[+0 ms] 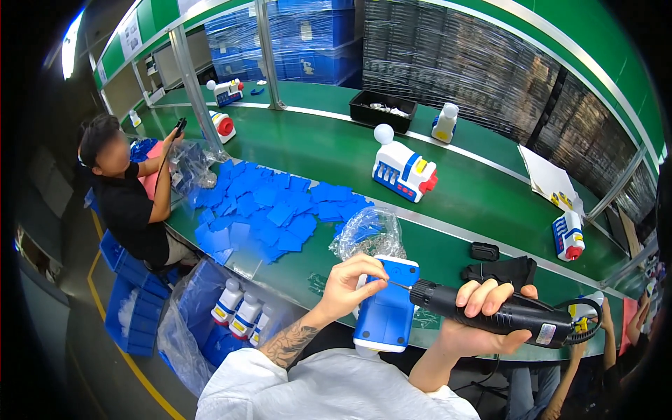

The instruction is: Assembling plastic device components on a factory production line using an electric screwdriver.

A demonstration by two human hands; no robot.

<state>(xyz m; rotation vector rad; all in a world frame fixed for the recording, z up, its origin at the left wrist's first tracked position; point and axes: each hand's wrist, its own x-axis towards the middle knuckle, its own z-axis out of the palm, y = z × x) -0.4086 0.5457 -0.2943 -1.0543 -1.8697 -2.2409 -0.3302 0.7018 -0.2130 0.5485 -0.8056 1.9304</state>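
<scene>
Two hands at one workpiece, green bench, listed left to right.

Far left: a co-worker (126, 189) seated at the bench end, one arm raised with a dark tool; apart from the work described here. Below, blue crates (129, 294) on the floor and a clear bag of white-and-blue bottles (241, 315).

Bench, left of centre: a wide scatter of loose blue plastic plates (269, 210), then a clear bag (367, 234) of more blue parts just behind the workpiece.

Left hand (348, 283): curled, fingertips pinched at the upper right edge of the blue toy housing (386, 308), which stands on edge at the near bench rim, tilted toward the person. Whether a screw sits between the fingertips cannot be told.

Right hand (483, 315): closed fully round a black electric screwdriver (504, 315), held level, bit touching the housing just beside the left fingertips.

Risks, as judged: the bit may skid off and strike the fingertips, these being so close; the housing, steadied at one edge only, may twist or drop off the rim; the cord (584, 322) looped at the tool's rear may drag.

Right: black cloth (507, 269) and small black block (484, 250) near the tool, crowding its swing. Beyond, finished toy trains (404, 170), well apart.
</scene>
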